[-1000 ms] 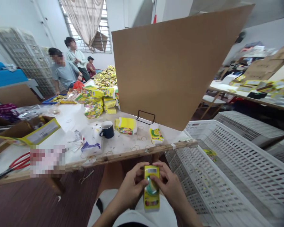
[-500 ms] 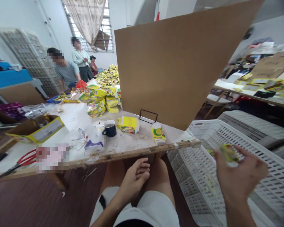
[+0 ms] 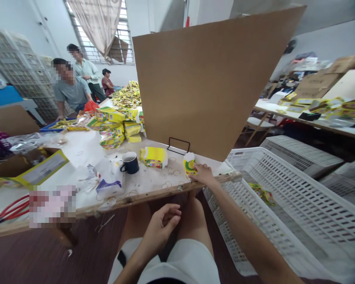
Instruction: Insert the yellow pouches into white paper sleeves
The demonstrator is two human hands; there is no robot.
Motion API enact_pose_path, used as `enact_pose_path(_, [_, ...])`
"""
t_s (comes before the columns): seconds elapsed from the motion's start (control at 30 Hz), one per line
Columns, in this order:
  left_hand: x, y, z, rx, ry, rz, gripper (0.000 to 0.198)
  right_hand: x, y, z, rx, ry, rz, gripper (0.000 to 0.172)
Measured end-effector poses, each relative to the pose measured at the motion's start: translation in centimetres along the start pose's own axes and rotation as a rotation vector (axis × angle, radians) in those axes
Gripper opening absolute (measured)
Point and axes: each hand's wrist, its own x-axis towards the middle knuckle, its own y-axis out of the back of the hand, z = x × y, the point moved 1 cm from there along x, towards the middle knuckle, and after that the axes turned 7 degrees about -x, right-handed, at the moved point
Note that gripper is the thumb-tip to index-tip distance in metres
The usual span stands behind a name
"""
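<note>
My right hand (image 3: 204, 174) reaches across to the table's front edge. Its fingers and thumb are on a small stack of yellow and green printed flat cartons (image 3: 189, 162), gripping its near right side; the fingertips are partly hidden. Over my lap, my left hand (image 3: 165, 221) hangs loosely curled, fingers a little apart, with nothing in it. Left of the stack lies a yellow carton bundle (image 3: 154, 157), and beside that stands a dark blue mug (image 3: 130, 163). A few yellow and green pieces (image 3: 262, 193) lie inside the white plastic basket (image 3: 286, 171) at my right.
A tall cardboard sheet (image 3: 195, 86) stands behind a black wire stand (image 3: 179, 146). More yellow cartons (image 3: 109, 126) are piled farther left. Red-handled scissors (image 3: 14, 207) and an open box (image 3: 44, 169) lie at the left. Several people are beyond the table.
My right hand has moved left from above the basket to the carton stack. The yellow-green piece it held is no longer in it; such pieces show in the basket. My left hand stays over my lap.
</note>
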Motion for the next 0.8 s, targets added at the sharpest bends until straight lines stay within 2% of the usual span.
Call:
enact_pose_path(0.23, [0.2,-0.4,-1.6,-0.025,0.014,-0.049,0.031,-0.8,-0.4,-2.8,0.012,0.014,0.079,0.029])
enact_pose_path(0.33, [0.4,-0.1,-1.5,-0.047,0.015,-0.053,0.033,-0.6,0.6,-3.9,0.076,0.046,0.139,0.021])
enact_pose_path(0.4, [0.6,0.1,-1.5,-0.121,0.046,-0.036,0.036,-1.1,2.1,-4.6,0.122,0.065,0.192,0.024])
enact_pose_path(0.5, [0.9,0.4,-1.6,-0.351,0.152,0.047,0.047,-4.6,4.7,-6.8,0.165,0.085,0.284,0.022])
enact_pose_path(0.57, [1.0,0.3,-1.6,-0.551,0.216,0.096,0.053,-8.5,6.1,-9.1,0.186,0.134,0.309,0.019])
enact_pose_path(0.6, [1.0,0.2,-1.6,-0.640,0.232,0.109,0.055,-10.5,6.6,-10.4,0.203,0.210,0.287,0.019])
enact_pose_path(0.7, [0.9,0.1,-1.4,-0.762,0.228,0.129,0.053,-15.4,6.9,-13.6,0.274,0.476,0.208,0.019])
enact_pose_path(0.8, [0.8,0.3,-1.1,-0.733,0.157,0.146,0.051,-17.3,6.4,-14.6,0.339,0.512,0.180,0.018])
